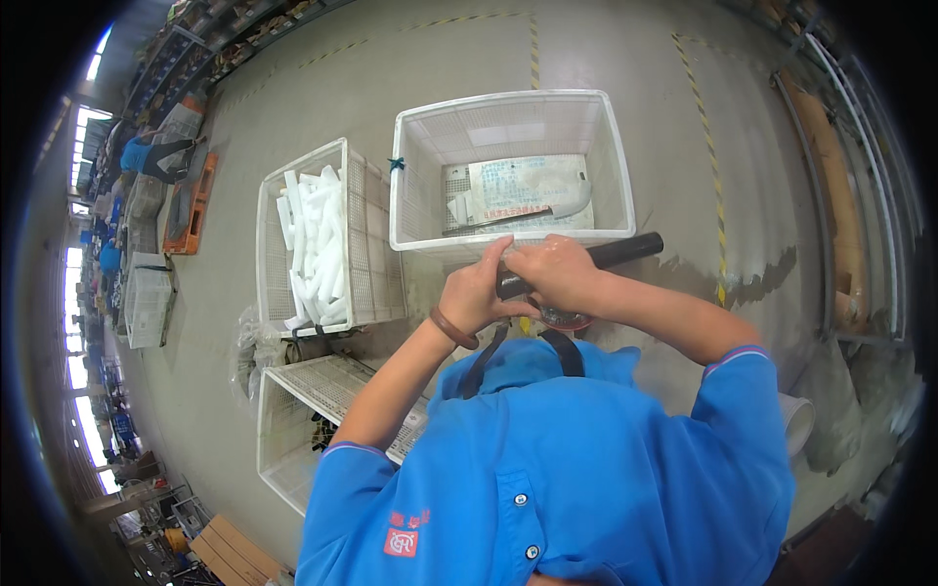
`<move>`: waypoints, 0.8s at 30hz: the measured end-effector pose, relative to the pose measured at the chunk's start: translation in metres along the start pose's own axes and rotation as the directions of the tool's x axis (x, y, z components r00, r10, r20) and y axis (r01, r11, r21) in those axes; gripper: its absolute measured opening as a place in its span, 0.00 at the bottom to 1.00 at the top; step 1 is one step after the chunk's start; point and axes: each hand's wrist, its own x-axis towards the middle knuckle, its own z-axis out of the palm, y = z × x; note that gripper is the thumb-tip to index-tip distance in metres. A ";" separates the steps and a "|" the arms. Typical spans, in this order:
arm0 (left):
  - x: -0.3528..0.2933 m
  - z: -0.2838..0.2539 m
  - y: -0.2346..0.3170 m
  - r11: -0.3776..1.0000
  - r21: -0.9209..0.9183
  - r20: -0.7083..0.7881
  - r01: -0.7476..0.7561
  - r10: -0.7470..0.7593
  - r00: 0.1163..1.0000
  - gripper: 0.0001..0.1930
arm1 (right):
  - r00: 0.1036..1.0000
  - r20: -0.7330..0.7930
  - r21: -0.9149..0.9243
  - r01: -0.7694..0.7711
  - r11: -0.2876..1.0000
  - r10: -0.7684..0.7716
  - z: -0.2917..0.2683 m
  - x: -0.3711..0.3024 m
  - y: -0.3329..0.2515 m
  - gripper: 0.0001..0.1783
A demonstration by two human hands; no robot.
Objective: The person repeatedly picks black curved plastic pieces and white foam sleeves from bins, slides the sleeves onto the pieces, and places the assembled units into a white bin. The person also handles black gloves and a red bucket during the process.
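Observation:
A thick black tube [625, 252] slants up to the right in front of my body, just past the near rim of a white plastic crate. My right hand [555, 273] is closed over its middle, with the fingers curled. At the tube's left end is my left hand [473, 291], its fingers above the tube and its thumb stretched below. The fingertips of both hands come close together, and part of the tube is hidden under them. Below my right hand shows a round, clear, shiny object [565, 318], mostly covered.
Ahead stands the white crate [611, 146], holding a printed white sack [523, 186], a thin dark rod [498, 221] and small white pieces. Left of it, another crate [376, 244] is full of white bars [318, 244]. A tilted crate [278, 439] lies nearer. A person [151, 156] bends by an orange pallet truck [203, 205].

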 end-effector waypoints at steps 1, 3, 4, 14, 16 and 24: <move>-0.008 -0.009 -0.007 0.994 -0.102 -0.030 -0.044 0.041 0.999 0.60 | 1.000 0.014 0.048 0.026 0.998 -0.026 -0.007 0.003 0.000 0.22; -0.025 -0.033 -0.027 0.950 -0.300 -0.069 -0.091 0.073 0.995 0.62 | 0.995 0.094 0.055 -0.042 0.998 0.037 -0.033 0.005 0.007 0.20; -0.028 -0.049 -0.042 0.951 -0.251 -0.126 -0.178 0.150 0.980 0.63 | 0.995 0.037 0.076 -0.095 0.993 0.092 -0.051 0.007 0.011 0.18; -0.073 -0.109 -0.019 0.312 -0.903 0.364 0.295 0.191 0.912 0.20 | 0.838 0.192 0.642 -0.501 0.581 0.511 -0.160 -0.018 0.026 0.16; -0.082 -0.109 0.011 0.188 -0.890 0.428 0.415 0.036 0.903 0.23 | 0.820 0.148 0.549 -0.533 0.644 0.553 -0.152 -0.023 0.026 0.16; -0.077 -0.070 0.052 0.318 -0.848 0.364 0.425 -0.236 0.901 0.11 | 0.832 0.184 0.451 -0.544 0.707 0.523 -0.122 0.013 0.043 0.15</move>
